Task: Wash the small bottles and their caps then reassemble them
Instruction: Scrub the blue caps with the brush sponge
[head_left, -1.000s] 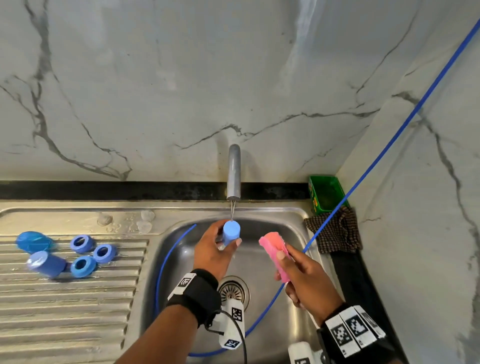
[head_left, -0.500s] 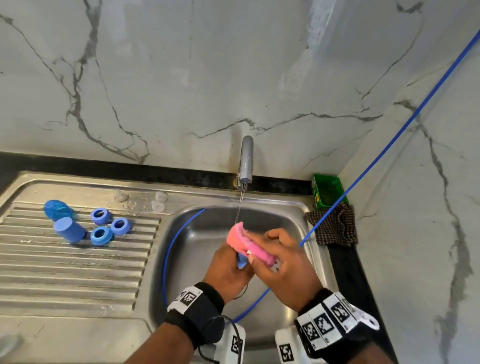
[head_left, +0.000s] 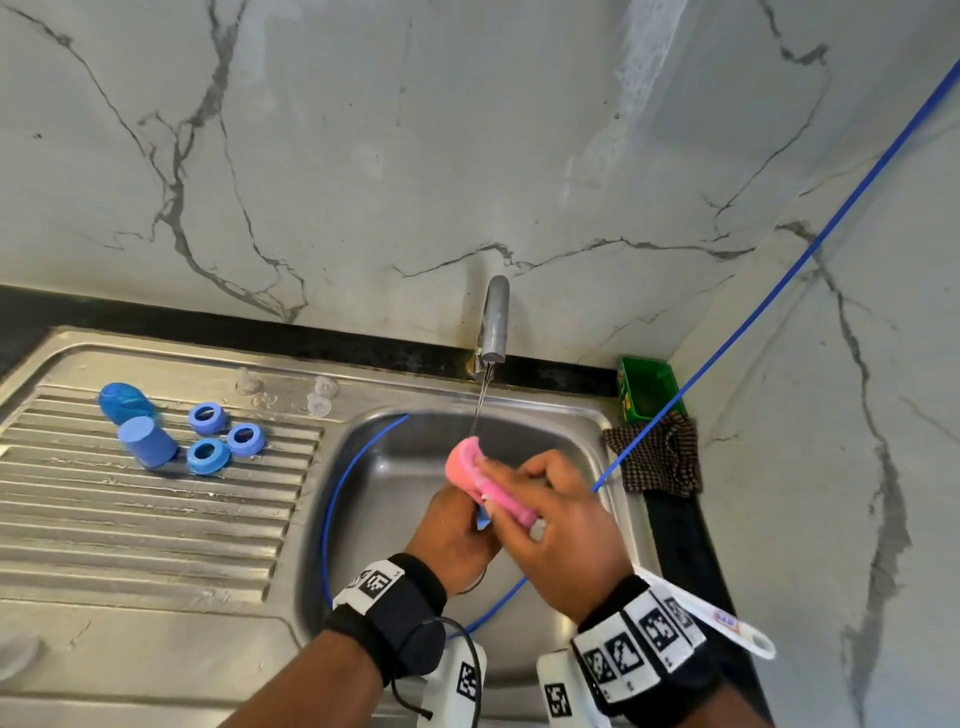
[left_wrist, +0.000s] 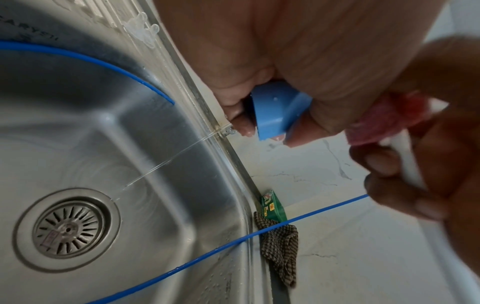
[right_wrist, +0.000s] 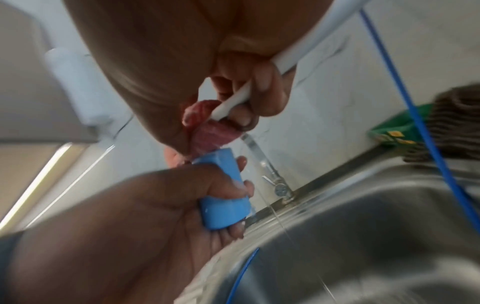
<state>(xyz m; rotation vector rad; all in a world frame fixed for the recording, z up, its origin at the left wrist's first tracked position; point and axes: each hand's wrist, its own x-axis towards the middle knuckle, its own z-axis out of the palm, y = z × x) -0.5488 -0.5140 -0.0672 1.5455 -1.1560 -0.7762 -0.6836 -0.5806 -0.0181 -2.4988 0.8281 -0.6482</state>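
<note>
Steel sink unit (head_left: 156, 545) set against grey-veined marble walls; black strip runs along the back edge. Ribbed drainboard on the left, basin (head_left: 395, 483) on the right with a drain strainer (left_wrist: 67, 224) at the bottom. Tap (head_left: 493, 322) on the back rim, thin water stream falling into the basin.

Both hands over the basin, under the tap. Left hand (head_left: 452, 530) curled round a small blue bottle (right_wrist: 223, 197), fingers wrapped on its side. Right hand (head_left: 566, 525) grips a white-handled brush with a pink sponge head (head_left: 483, 480), fingers closed on the handle; sponge head pressed against the top end of the bottle.

On the drainboard, well apart from the hands: another blue bottle (head_left: 148, 441) standing upside down, a darker blue rounded piece (head_left: 124, 402) just behind it, three blue ring caps (head_left: 208, 418) (head_left: 245, 439) (head_left: 208, 456) clustered beside. Clear small plugs (head_left: 319, 397) near the basin's back-left corner, details too small to tell.

Right corner: green box (head_left: 647, 389) against the wall, checked cloth (head_left: 654, 457) in front of it on the narrow ledge. Blue cable (head_left: 779, 280) crosses from upper right down into the basin and loops along its left wall. Basin's right rim is close to the side wall; drainboard front half lies bare.
</note>
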